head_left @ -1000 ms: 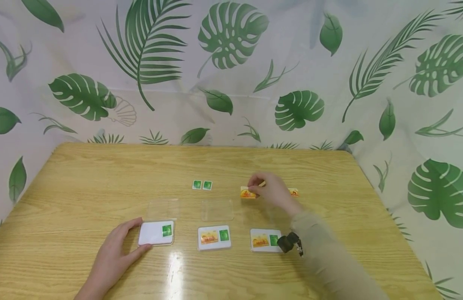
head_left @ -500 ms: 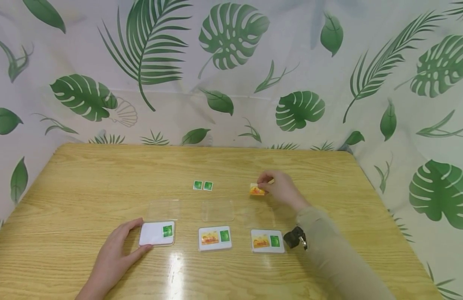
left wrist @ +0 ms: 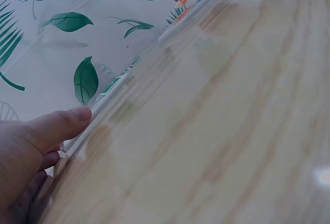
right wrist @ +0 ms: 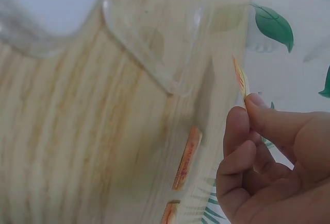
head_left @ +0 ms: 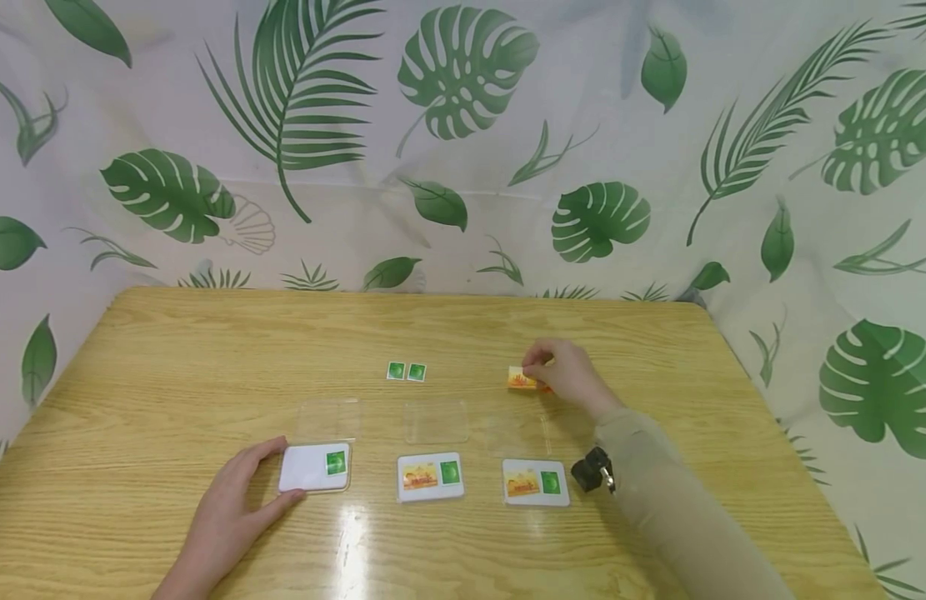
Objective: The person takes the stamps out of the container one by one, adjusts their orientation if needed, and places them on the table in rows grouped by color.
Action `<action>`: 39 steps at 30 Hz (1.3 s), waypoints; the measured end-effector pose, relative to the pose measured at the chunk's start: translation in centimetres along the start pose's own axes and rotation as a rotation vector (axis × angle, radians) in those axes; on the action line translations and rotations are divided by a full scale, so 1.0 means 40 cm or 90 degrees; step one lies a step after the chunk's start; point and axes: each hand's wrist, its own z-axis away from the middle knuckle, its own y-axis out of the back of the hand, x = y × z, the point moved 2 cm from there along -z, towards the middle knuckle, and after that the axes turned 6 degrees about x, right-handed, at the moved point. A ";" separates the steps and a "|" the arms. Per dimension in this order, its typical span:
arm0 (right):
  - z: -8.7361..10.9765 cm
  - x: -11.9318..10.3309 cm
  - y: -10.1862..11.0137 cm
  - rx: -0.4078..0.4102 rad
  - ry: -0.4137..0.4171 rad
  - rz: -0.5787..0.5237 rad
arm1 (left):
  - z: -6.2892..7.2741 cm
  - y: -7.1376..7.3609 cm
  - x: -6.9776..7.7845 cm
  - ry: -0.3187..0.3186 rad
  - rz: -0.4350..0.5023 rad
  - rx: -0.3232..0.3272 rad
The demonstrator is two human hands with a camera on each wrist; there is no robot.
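Between thumb and index finger, my right hand (head_left: 571, 379) pinches a small orange-and-yellow picture sticker (head_left: 518, 377). The right wrist view has this sticker (right wrist: 240, 80) edge-on, raised above the table, with two more orange stickers (right wrist: 186, 157) lying beneath. At the left, my left hand (head_left: 230, 512) holds the left side of a clear plastic case with a white face (head_left: 305, 467), its thumb at the near corner. One green stamp-like sticker (head_left: 336, 463) is on that case's right side. In the left wrist view the thumb of this hand (left wrist: 51, 134) presses the case's edge.
Two similar cases, a middle one (head_left: 430, 492) and a right one (head_left: 536, 497), each bear an orange picture and a green sticker. Transparent lids, such as the middle lid (head_left: 436, 422), lie behind the cases. Two loose green stickers (head_left: 396, 371) sit farther back. A leaf-print cloth (head_left: 342, 192) hangs behind the table.
My right hand has moved a little right and away from me with the orange sticker, now covering the orange piece that showed beside it. The left hand keeps its place.
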 end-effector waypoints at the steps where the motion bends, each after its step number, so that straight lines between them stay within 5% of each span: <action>1: -0.001 0.002 -0.001 -0.001 -0.003 0.002 | 0.000 0.000 -0.001 0.000 -0.002 0.000; 39: -0.020 0.012 -0.017 0.000 0.030 0.096 | 0.002 0.001 0.002 -0.006 0.001 0.009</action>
